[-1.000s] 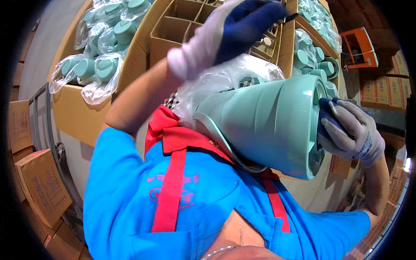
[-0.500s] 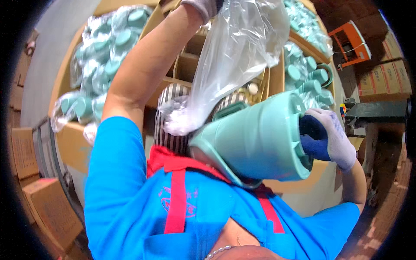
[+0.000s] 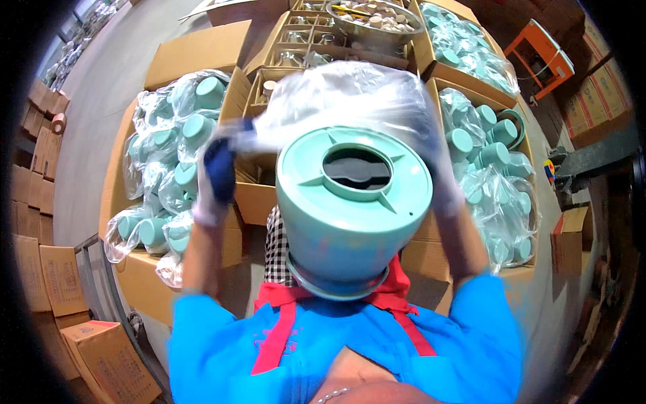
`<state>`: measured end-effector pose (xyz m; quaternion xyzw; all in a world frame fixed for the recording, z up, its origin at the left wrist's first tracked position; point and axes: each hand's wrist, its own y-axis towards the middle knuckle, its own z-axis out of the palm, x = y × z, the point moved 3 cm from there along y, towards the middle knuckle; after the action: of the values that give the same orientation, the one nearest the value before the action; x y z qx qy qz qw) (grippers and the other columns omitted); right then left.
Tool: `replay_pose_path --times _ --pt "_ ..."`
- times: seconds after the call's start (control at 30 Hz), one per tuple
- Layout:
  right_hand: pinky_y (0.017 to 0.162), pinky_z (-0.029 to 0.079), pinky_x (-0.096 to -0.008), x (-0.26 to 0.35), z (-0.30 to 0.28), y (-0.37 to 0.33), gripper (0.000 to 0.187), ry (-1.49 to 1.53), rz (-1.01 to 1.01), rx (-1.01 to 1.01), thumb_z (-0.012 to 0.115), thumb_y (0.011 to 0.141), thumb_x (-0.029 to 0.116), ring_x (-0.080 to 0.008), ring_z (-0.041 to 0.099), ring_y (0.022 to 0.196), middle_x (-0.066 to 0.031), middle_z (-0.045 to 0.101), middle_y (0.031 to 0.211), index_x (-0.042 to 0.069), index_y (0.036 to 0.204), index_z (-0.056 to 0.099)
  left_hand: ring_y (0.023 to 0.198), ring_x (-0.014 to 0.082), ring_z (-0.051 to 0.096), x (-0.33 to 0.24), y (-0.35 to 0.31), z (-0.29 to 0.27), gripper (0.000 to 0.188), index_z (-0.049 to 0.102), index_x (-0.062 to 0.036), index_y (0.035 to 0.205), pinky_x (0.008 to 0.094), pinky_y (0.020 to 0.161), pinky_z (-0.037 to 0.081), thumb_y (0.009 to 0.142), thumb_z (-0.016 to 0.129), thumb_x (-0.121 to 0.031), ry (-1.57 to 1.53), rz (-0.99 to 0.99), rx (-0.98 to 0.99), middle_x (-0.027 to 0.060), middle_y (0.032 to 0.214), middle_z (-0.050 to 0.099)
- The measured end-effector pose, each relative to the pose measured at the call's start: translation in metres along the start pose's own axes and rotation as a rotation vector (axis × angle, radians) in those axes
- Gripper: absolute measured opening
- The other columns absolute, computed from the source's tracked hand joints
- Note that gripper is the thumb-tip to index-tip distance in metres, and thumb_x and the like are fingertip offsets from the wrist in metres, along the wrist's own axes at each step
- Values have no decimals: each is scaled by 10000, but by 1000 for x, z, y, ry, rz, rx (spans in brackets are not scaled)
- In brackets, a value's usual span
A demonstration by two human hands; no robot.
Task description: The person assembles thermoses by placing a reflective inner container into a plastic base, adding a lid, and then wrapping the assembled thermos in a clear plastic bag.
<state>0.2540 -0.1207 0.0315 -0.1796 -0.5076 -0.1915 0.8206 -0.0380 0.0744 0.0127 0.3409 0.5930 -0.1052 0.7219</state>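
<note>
A mint-green plastic jug body (image 3: 350,249) leans against my chest, its wide end with a round dark opening turned up. Beyond it a clear plastic bag (image 3: 343,91) is spread between my hands, blurred by motion. My left hand (image 3: 221,168), in a white and blue glove, is closed on the bag's left edge. On the other side, my right hand (image 3: 436,151) is gloved too and closed at the bag's right edge. Its fingers are smeared and partly covered by plastic. Neither hand appears to touch the jug body.
Cartons of bagged mint-green parts stand at left (image 3: 161,158) and right (image 3: 494,158). Ahead is a divided carton (image 3: 293,57) of glass pieces, with a metal bowl (image 3: 377,20) of small pale pieces on it. An orange frame (image 3: 545,57) and stacked boxes (image 3: 108,357) stand farther out.
The jug body has turned from lying sideways to opening up. My right hand has left its opening and moved to the bag. The bag, lifted by my left hand before, is now lower and spread wide.
</note>
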Motion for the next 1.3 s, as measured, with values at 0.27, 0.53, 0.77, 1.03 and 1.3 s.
replay_pose_path --times 0.27,0.53,0.77,1.03,1.3 --pt "1014 458 -357 -68 -1 -48 430 -204 -287 51 451 1020 266 -250 578 1148 -148 579 1267 19 1371 472 1160 281 544 -105 -104 58 223 568 -34 1092 409 992 441 957 575 -211 237 301 -225 148 1217 571" --pt "1037 437 -357 -99 18 -56 463 -230 -310 151 450 1015 295 -267 563 1166 -140 563 1289 23 1390 449 1141 350 516 -121 -184 108 239 621 -191 1008 524 974 412 776 678 -178 744 883 270 94 1148 582" --pt "1056 418 -356 -224 -25 -131 493 144 -139 39 449 1012 321 -282 551 1182 -134 549 1309 27 1408 429 1060 328 512 -18 -239 67 126 632 -153 809 481 930 412 720 675 -231 823 686 174 47 1006 586" --pt "1079 397 -356 -227 -67 -113 528 345 97 137 448 1008 350 -300 536 1200 -126 533 1331 32 1427 407 1023 384 519 17 -240 60 238 584 -33 964 451 902 413 752 623 -135 581 132 210 172 1024 552" --pt "1004 440 -305 -162 34 -177 473 96 -234 240 406 1041 236 -167 537 1173 -80 542 1325 -1 1449 372 1170 284 516 40 -273 24 290 561 -48 1121 390 969 425 845 591 -131 344 83 231 150 1215 537"
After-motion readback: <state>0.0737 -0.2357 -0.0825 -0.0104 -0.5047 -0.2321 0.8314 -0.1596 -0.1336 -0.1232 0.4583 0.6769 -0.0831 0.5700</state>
